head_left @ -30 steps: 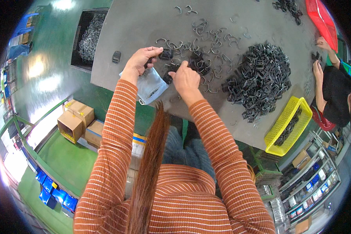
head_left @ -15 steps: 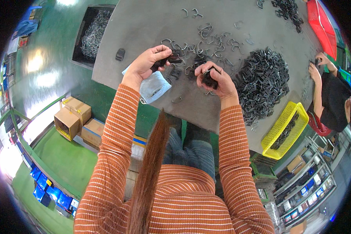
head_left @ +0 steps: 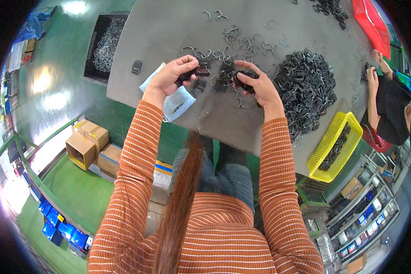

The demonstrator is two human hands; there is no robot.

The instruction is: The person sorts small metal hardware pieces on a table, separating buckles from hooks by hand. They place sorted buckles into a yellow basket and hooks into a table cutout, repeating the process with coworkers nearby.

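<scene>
My left hand (head_left: 173, 75) is closed on a small black plastic clip (head_left: 200, 71) above the grey table (head_left: 169, 32). My right hand (head_left: 256, 86) grips another black clip (head_left: 243, 80) a short way to the right. Between the hands lie a few black clips and bent metal wire hooks (head_left: 214, 54). A big heap of black clips with wire (head_left: 306, 91) sits just right of my right hand. A pale blue face mask (head_left: 174, 102) lies under my left wrist at the table's near edge.
A yellow basket (head_left: 333, 146) with dark parts stands at the table's right corner. A dark bin of wire hooks (head_left: 104, 43) sits left of the table. Another person's hands (head_left: 374, 68) work at the far right near a red tray (head_left: 372, 23). Cardboard boxes (head_left: 86, 146) stand on the green floor.
My hands have drawn apart: the right hand has moved right, away from the left, each now holding its own black clip.
</scene>
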